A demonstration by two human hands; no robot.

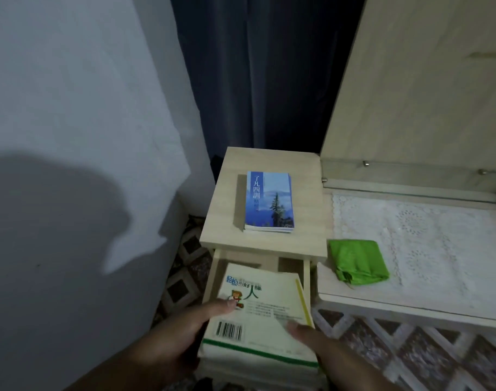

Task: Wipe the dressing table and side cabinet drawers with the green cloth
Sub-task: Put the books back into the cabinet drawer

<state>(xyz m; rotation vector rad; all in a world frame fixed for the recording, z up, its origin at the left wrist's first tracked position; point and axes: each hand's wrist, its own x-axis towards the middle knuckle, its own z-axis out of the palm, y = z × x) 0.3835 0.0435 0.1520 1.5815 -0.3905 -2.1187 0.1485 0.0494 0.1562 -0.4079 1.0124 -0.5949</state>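
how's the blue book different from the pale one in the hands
The blue book lies untouched on the side cabinet top; the pale book is held over the open drawer by the left hand and right hand. Blue shows its front, pale its barcoded back. Both carry Chinese text.

2 hands are showing at the bottom of the view: the left hand (181, 331) and the right hand (323, 348). 2 stacks of books are lying in sight, 1 blue-covered stack (269, 203) on the side cabinet (229, 221) and 1 pale stack (258, 320) over the open drawer (212, 277). 1 green cloth (358, 262) is sitting on the desk (382, 301). 1 lace mat (424, 244) is covering that desk. 1 dark curtain (269, 74) is hanging behind.
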